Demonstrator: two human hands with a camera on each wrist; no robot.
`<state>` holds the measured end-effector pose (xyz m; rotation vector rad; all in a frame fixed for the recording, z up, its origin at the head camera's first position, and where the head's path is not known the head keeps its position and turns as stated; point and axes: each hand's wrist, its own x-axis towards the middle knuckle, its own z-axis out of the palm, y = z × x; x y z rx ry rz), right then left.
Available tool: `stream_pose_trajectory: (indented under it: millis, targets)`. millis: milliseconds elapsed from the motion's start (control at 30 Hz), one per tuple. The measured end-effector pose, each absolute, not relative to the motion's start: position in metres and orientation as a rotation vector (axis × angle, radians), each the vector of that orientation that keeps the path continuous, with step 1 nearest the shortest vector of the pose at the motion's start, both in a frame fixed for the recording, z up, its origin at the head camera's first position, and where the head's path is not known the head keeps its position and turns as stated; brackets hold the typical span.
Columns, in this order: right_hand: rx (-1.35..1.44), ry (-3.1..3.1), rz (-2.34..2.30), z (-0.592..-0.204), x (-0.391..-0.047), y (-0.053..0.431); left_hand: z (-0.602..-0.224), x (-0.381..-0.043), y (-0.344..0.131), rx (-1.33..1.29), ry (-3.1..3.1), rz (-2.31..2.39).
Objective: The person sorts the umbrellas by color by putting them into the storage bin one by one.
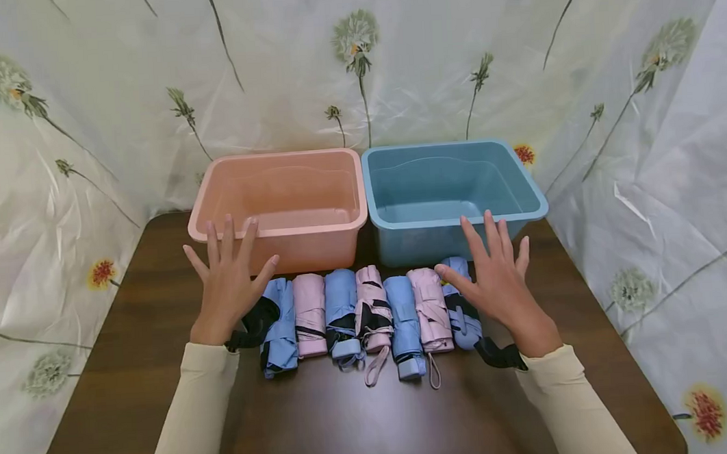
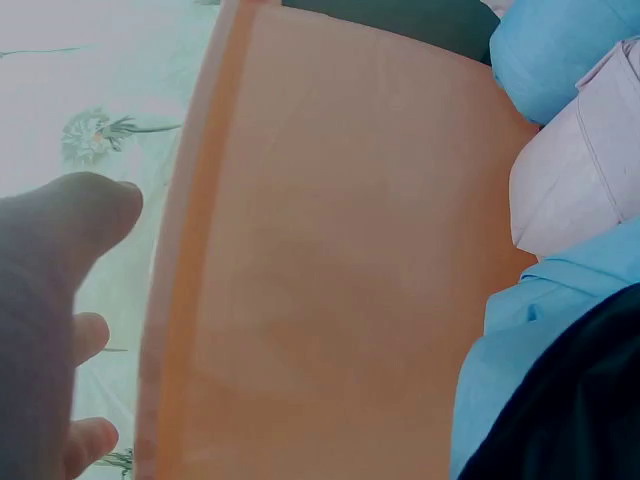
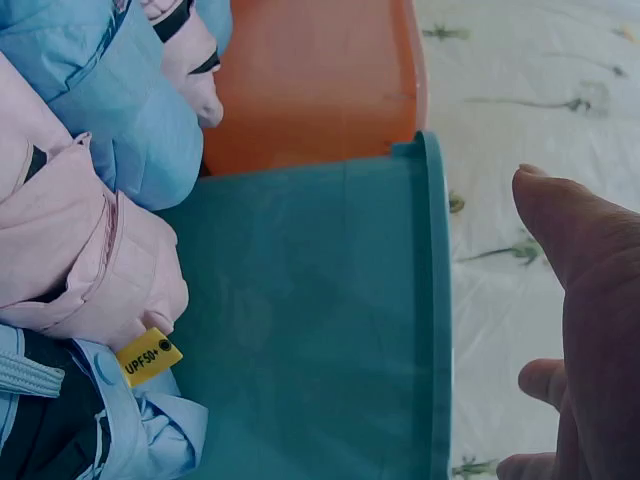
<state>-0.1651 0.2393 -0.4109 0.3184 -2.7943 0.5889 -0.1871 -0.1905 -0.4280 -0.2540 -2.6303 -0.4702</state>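
Note:
My left hand [image 1: 227, 282] is spread over the left end of a row of folded umbrellas, fingertips overlapping the front rim of the pink bin [image 1: 281, 248]. It holds nothing. Fingers spread and empty, my right hand [image 1: 496, 278] hovers at the row's right end before the blue bin [image 1: 457, 239]. The umbrellas lie side by side, alternating blue and pink: a blue umbrella [image 1: 286, 313] at far left, a pink umbrella [image 1: 310, 305] beside it, a pink umbrella [image 1: 429, 299] further right, and a blue umbrella [image 1: 465, 321] partly behind my right hand. A yellow tag [image 3: 150, 357] reads UPF50+.
Both bins stand touching or nearly so at the back of the dark brown table [image 1: 361, 426], their visible insides bare. A dandelion-patterned sheet [image 1: 281, 67] hangs behind and along both sides. Wrist loops trail from several umbrellas toward the front.

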Motion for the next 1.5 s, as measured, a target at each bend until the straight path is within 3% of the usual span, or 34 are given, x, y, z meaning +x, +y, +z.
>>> stream_pose_trajectory:
  millis: [300,833,1500]
  targets:
    - [0.33,-2.809,0.585,-0.408,-0.158,0.244,-0.427,-0.198,-0.185,-0.23,-2.632,-0.498]
    - [0.29,-2.892,0.69,-0.439,-0.136,0.246,-0.427,-0.215,-0.19,-0.251,-2.648,-0.436]
    - [0.258,-2.938,0.798,-0.454,-0.143,0.247,-0.431,-0.236,-0.201,-0.243,-2.579,-0.472]
